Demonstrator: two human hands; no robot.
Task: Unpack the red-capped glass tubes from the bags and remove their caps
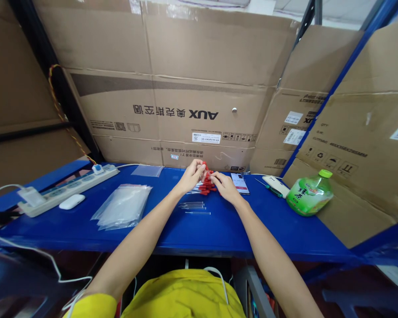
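My left hand (191, 176) is closed, its fingertips pinched on a small red rubber bulb that shows at their tips. Beside it my right hand (224, 186) is closed too, thumb and finger together near the same spot; what they grip is too small to make out. Under and between the hands lies a pile of red rubber bulbs (205, 187), with thin clear tubes (195, 190) sticking out to the left, like droppers. Nearer to me, several loose clear glass tubes (192, 205) lie on the blue table (219, 234).
Clear plastic bags (124, 207) lie left of my arm, with a power strip (69, 187) and a white case (72, 202) beyond. Right of my hands are a phone (240, 183), a green-handled tool (273, 191) and a green bottle (308, 196). Cardboard (192, 92) walls the back.
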